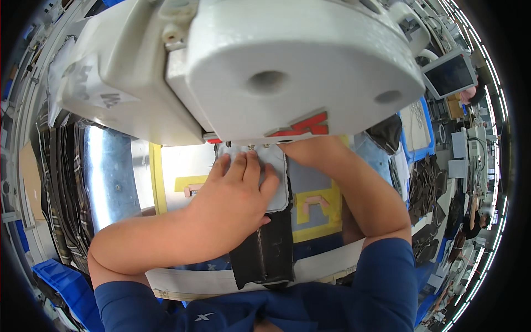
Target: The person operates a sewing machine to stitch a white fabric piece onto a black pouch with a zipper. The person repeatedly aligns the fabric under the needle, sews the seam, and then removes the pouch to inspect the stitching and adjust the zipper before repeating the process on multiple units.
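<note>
Beneath the white head of a sewing machine (310, 72) lies a light grey fabric piece (279, 196) with rounded corners. A black cloth strip with a zipper (271, 249) runs from under it toward my body and hangs past the table's near edge. My left hand (235, 193) rests on the grey piece, fingers stretched forward and somewhat apart, pressing it from above. On the far right side of the piece is my right hand (312, 152); the machine head covers its fingers, so what they touch is hidden. The needle area is also out of sight.
Yellow tape (301, 233) marks the work plate on both sides. Dark and plaid fabric pieces (66, 193) are stacked at left, above a blue bin (69, 290). At right are a blue tray (417, 130), dark cloth piles (426, 188) and a screen (451, 73). Other people sit farther off.
</note>
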`<state>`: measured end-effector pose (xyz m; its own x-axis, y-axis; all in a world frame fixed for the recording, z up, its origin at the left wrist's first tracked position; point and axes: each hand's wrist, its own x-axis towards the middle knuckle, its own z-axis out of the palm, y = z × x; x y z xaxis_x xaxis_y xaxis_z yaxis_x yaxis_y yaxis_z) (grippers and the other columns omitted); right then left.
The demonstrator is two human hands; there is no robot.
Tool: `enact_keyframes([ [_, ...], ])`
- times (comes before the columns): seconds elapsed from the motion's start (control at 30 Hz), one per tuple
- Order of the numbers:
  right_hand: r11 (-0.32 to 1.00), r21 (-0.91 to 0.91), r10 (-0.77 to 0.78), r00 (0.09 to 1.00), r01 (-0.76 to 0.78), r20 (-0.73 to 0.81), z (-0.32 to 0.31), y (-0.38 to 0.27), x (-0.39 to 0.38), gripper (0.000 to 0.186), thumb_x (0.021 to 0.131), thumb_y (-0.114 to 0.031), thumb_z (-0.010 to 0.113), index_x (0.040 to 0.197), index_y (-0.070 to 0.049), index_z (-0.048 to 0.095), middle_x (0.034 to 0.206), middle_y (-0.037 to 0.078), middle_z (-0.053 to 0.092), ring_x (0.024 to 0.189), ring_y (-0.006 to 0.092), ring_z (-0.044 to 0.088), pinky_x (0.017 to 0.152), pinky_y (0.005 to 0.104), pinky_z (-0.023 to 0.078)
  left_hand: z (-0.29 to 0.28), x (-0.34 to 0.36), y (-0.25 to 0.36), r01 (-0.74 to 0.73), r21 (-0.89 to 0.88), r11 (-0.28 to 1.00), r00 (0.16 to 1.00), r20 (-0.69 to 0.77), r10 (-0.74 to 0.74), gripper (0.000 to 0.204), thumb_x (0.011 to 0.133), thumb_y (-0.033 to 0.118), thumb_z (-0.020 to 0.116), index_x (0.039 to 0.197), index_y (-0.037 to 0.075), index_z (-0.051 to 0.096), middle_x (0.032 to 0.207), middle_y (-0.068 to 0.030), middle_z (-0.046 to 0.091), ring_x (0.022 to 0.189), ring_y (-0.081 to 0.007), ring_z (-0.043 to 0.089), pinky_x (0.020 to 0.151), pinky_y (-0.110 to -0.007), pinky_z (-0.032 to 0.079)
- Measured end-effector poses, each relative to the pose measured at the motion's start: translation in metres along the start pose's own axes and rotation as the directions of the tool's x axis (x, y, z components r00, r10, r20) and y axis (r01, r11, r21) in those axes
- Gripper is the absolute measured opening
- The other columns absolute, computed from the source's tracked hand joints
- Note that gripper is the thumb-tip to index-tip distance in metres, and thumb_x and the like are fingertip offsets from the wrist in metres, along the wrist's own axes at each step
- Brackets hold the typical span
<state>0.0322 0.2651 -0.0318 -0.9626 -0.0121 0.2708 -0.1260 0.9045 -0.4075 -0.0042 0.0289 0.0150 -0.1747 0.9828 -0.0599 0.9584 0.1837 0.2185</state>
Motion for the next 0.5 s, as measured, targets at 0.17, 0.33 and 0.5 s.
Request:
enact_keyframes([
  [0.17,0.997,-0.022,-0.073,0.996,0.072,-0.049,0.001,0.001,-0.001,0.026,0.086,-0.013,0.073,0.111,-0.011,0.078,0.102,0.010,0.077,0.097,0.0350,0.074,0.084,0.0472,0.058,0.003,0.000,0.001,0.010,-0.005,1.000,1.000,0.000,-0.010,0.084,0.086,0.045,0.085,0.143,-0.006,0.050,0.142,-0.0394,0.056,0.133,-0.0495,0.060,0.116,-0.057,0.047],
  [0.33,0.982,0.099,0.150,0.984,-0.159,0.093,-0.010,-0.010,0.003,0.029,0.089,-0.013,0.069,0.116,-0.014,0.078,0.109,0.010,0.078,0.103,0.0369,0.073,0.087,0.0465,0.058,-0.002,0.001,0.001,0.005,0.011,1.000,1.000,0.017,-0.005,0.085,0.087,0.045,0.084,0.144,-0.007,0.049,0.142,-0.0398,0.056,0.135,-0.0506,0.059,0.115,-0.057,0.048],
  [0.5,0.976,0.072,0.194,0.973,-0.204,0.122,-0.013,-0.019,0.000,0.033,0.090,-0.013,0.066,0.121,-0.015,0.076,0.118,0.013,0.076,0.110,0.0382,0.071,0.090,0.0465,0.059,-0.006,0.000,0.005,0.017,0.016,1.000,0.998,0.061,-0.018,0.087,0.086,0.047,0.084,0.145,-0.006,0.048,0.144,-0.0403,0.054,0.136,-0.0516,0.058,0.114,-0.057,0.048],
])
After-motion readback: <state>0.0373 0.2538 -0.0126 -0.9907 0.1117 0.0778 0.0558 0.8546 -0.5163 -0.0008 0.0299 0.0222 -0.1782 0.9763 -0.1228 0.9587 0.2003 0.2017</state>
